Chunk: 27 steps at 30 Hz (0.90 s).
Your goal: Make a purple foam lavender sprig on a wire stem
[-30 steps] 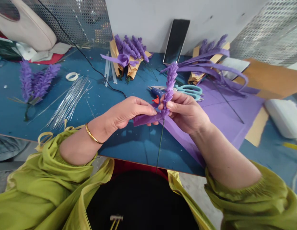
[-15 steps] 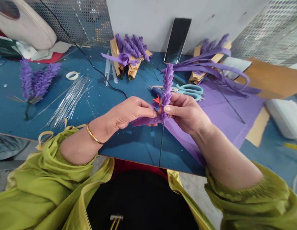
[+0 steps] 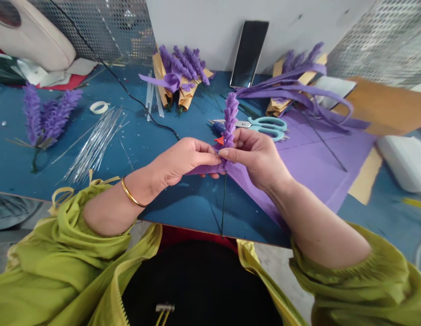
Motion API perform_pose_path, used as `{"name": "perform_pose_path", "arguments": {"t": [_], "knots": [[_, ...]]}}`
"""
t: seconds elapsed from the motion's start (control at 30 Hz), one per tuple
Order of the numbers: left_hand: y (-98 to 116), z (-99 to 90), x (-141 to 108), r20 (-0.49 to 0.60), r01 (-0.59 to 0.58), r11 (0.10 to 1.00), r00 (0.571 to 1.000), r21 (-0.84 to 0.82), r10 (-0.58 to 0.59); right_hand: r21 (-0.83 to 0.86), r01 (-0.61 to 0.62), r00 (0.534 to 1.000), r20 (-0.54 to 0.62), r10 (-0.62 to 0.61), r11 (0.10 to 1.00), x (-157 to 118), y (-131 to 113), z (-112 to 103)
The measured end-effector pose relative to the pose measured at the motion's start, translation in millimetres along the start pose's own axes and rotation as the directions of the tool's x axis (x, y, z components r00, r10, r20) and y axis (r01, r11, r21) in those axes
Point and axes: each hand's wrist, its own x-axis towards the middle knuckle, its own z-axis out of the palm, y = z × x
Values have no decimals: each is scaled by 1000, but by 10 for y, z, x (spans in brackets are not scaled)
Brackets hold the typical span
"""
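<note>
A purple paper flower spike [image 3: 231,113] stands upright between my hands, its thin green stem [image 3: 224,203] hanging down to the table's front edge. My left hand [image 3: 193,158] pinches a purple strip [image 3: 205,169] at the base of the spike. From the other side my right hand [image 3: 256,156] holds the lower part of the spike between thumb and fingers. Light-blue scissors [image 3: 270,127] lie just behind my right hand, beside a dark blue tool with a red part [image 3: 219,141], partly hidden by the spike.
Purple sheet [image 3: 319,158] on the right, with purple strips [image 3: 292,88] behind. Phone [image 3: 250,54] leans on the back wall. Wrapped purple flowers [image 3: 183,68] stand at the back. Wires [image 3: 95,145], white tape roll [image 3: 99,107] and a flower bunch [image 3: 49,115] lie left; white box [image 3: 404,163] far right.
Both hands and the spike appear slightly further left. The spike sits a little lower in the fingers, and my right thumb has shifted left across its base.
</note>
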Motion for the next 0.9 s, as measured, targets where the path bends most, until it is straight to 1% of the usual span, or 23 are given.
{"name": "perform_pose_path", "arguments": {"t": [0.2, 0.33, 0.53, 0.67, 0.73, 0.8, 0.9], "knots": [[-16, 15, 17, -36, -5, 1000, 999, -31, 4, -46, 26, 998, -47, -28, 999, -6, 22, 12], [-8, 24, -6, -36, -16, 1000, 999, 8, 16, -134, 38, 992, -117, -54, 990, -3, 75, 4], [-68, 95, 7, -93, -115, 988, 988, 99, 124, -310, 65, 967, -215, -137, 949, 6, 149, 17], [-129, 148, 36, -151, -221, 947, 954, 231, 260, -395, 56, 947, -270, -174, 917, -11, 157, 56], [-152, 163, 48, -174, -252, 924, 935, 289, 310, -423, 51, 943, -278, -184, 905, -24, 149, 74], [-170, 171, 60, -181, -262, 918, 928, 297, 324, -457, 47, 938, -284, -196, 888, -36, 139, 88], [-189, 174, 79, -179, -255, 938, 937, 236, 300, -490, 44, 934, -290, -211, 871, -48, 129, 99]]}}
